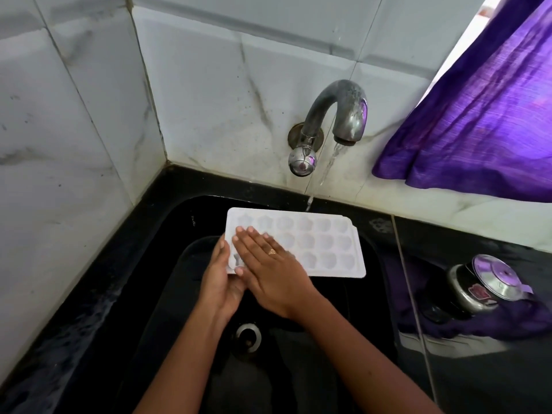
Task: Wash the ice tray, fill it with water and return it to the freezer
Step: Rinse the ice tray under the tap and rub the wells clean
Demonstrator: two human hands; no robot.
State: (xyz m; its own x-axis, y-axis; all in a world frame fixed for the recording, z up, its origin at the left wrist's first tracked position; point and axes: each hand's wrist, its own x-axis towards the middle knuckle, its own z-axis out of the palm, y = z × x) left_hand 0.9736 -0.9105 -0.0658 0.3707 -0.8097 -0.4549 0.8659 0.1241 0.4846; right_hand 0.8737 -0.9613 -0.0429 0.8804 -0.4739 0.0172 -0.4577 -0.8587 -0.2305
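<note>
1. A person holds a white ice tray [313, 249] over a black sink [167, 294], cups facing up. The left hand [219, 276] grips the tray's near-left end, thumb on top and fingers wrapped round the edge, apparently to steady it for scrubbing.
2. The right hand [268, 264], a ring [271, 251] on one finger, lies flat on the tray just beside the left. Its fingers are straight and together and grasp nothing, a pose that suits rubbing the cups clean.
3. Beyond the hands a wall tap [343, 112] runs. Its stream [331, 162] meets the tray's far edge rather than the cups, so this looks like the washing step, with filling not yet begun.
4. The drain [248, 336] sits below the wrists, so runoff from the tray should fall straight into the basin.
5. Right of the hands, a lidded metal pot [484, 285] stands on the counter [493, 383] under a purple curtain [478, 115], well apart from the work.
</note>
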